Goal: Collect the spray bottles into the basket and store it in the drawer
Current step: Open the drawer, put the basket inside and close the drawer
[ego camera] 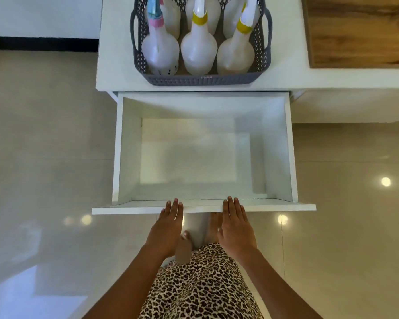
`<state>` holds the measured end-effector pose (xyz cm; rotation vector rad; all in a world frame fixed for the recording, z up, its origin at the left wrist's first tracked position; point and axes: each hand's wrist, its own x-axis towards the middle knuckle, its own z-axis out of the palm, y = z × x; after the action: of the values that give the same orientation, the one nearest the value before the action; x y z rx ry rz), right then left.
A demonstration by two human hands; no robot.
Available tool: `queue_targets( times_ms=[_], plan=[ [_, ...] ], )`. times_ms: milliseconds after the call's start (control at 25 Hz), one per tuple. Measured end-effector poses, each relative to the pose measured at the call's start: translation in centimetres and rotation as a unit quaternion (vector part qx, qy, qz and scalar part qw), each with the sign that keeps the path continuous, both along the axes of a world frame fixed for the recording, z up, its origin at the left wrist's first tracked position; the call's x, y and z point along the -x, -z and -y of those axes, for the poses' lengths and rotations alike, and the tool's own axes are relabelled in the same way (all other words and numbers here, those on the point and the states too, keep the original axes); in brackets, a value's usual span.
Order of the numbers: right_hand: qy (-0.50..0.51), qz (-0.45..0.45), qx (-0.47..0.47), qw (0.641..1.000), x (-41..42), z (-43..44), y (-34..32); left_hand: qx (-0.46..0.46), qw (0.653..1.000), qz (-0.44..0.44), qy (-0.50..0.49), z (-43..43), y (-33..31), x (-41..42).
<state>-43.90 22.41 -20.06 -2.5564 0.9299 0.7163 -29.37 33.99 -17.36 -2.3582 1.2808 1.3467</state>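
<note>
A grey perforated basket (pixel 200 79) stands on the white counter (pixel 115 65), above the drawer. Several translucent spray bottles stand inside it: one with a pink collar (pixel 160 49) at the left and two with yellow collars (pixel 199 51) (pixel 236 54) in the front row, with more behind them. Below the counter a white drawer (pixel 288 146) is pulled wide open and holds nothing. My left hand (pixel 168 229) and my right hand (pixel 236 226) lie flat, fingers stretched, with fingertips on the top edge of the drawer's front panel. Neither hand holds anything.
A wooden board (pixel 359 31) lies on the counter at the top right. Glossy beige floor tiles (pixel 44 157) surround the cabinet. My leopard-print clothing (pixel 200 286) and my feet are below the drawer front.
</note>
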Motion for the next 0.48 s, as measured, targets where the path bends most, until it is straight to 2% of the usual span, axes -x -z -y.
queue_targets(
  times_ms=[120,480],
  plan=[
    [-0.013,-0.024,-0.043,0.999,0.7,-0.7,-0.8,-0.004,1.0,-0.016,-0.004,-0.5,-0.6,0.7],
    [0.009,-0.044,-0.039,0.998,0.4,-1.0,-0.3,0.009,1.0,-0.015,-0.019,-1.0,0.7,0.8]
  ],
)
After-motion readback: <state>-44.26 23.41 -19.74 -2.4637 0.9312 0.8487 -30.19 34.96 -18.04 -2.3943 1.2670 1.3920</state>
